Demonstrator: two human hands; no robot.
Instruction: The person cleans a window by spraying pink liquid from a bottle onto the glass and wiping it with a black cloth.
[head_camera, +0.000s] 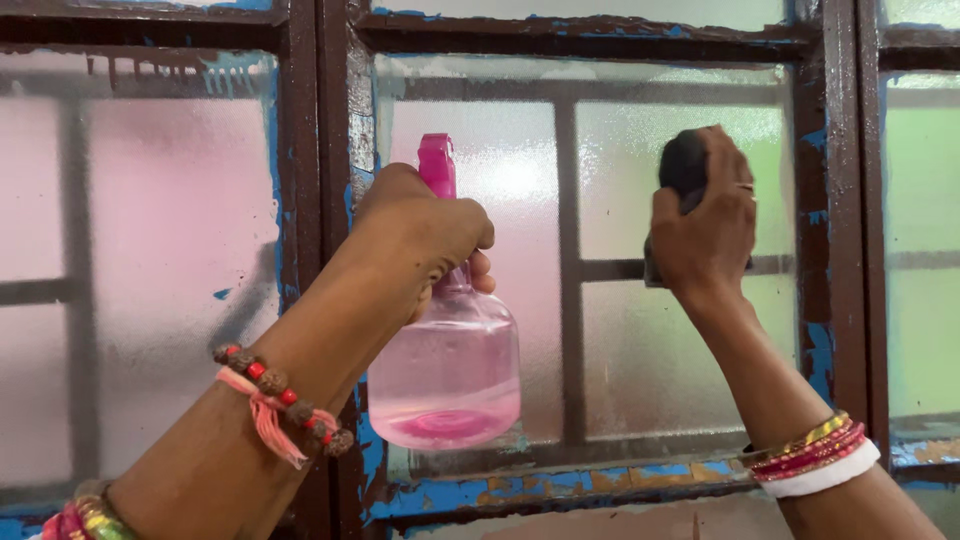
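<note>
My left hand (415, 238) grips the neck of a clear spray bottle (452, 378) with a pink nozzle and a little pink liquid in its base, held up in front of the frosted glass pane (620, 350). My right hand (708, 228) presses a dark sponge or pad (682, 165) flat against the same pane, higher and to the right of the bottle. Beaded bracelets circle my left wrist and bangles my right wrist.
A dark brown window frame (840, 230) with chipped blue paint surrounds the panes. A vertical frame post (312, 140) stands just left of the bottle. Further frosted panes lie to the left (150, 260) and far right (925, 250).
</note>
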